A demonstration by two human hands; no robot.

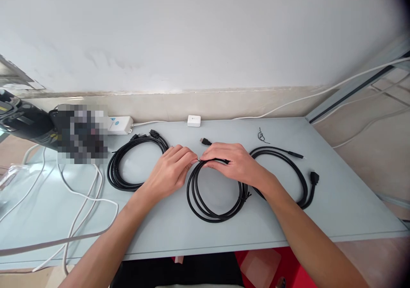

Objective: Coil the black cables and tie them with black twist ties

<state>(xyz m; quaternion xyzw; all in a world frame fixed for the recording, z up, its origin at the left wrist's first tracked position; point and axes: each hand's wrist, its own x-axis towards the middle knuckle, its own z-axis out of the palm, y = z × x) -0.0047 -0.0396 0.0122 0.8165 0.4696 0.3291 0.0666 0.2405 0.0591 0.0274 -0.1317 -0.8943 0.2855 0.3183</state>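
A coiled black cable lies in the middle of the pale table. My left hand and my right hand meet at the top of this coil, fingers pinched together on the cable and on something small between the fingertips that I cannot make out. A black plug end of a cable lies just behind my right hand. A second black coil lies to the left and a third, looser one to the right, with a connector at its end.
A white power strip and a small white adapter sit at the table's back edge by the wall. White cords trail over the left side. A black twist tie lies at the back right. A dark device stands far left.
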